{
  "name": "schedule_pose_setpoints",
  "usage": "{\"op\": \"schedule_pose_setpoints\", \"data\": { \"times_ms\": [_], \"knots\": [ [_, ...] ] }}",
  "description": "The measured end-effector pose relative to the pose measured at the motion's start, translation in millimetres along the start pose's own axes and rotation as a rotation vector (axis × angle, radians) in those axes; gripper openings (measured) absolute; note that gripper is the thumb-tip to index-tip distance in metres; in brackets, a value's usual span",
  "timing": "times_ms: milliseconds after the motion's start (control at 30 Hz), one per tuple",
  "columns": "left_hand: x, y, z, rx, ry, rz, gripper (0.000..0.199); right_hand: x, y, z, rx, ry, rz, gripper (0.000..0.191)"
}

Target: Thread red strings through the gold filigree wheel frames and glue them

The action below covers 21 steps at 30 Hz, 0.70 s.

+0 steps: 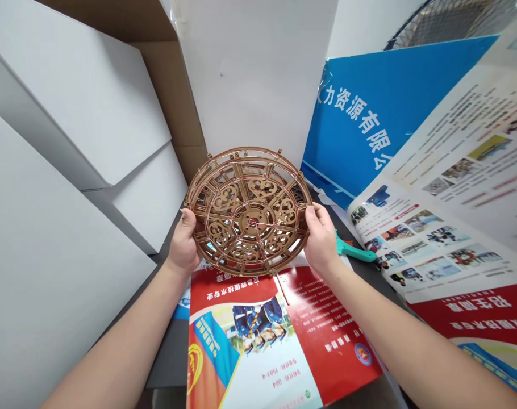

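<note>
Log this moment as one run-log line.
left hand grips round wooden lattice frame | right hand grips same frame | nearby teal plastic tool

Wooden disc (249,211) above brochure (326,329), boards (66,113) left, banner (382,108) behind right

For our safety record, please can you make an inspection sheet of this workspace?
Surface: dark tabletop, partly under a red brochure.
Job's things: round laser-cut wooden frame with scrollwork, held up and tilted.
Clutter: teal-handled tool; large printed poster.
Hands: left hand and right hand grip opposite edges of the frame.
Cables: nothing seen.
Surroundings: white boards, cardboard box, blue banner.
</note>
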<state>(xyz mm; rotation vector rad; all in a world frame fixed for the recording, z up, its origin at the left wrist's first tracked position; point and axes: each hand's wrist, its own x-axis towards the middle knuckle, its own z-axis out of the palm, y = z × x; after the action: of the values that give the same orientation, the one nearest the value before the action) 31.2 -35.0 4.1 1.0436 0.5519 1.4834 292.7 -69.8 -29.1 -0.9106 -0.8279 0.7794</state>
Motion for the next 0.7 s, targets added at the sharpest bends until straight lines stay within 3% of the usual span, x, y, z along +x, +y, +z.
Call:
{"op": "schedule_pose_setpoints", "data": {
  "times_ms": [700],
  "knots": [
    [2.4, -4.2, -3.7, -0.005, 0.016, -0.035, 0.058, -1.2, 0.6, 0.5, -0.037, 0.001, 0.003, 0.038]
  ]
}}
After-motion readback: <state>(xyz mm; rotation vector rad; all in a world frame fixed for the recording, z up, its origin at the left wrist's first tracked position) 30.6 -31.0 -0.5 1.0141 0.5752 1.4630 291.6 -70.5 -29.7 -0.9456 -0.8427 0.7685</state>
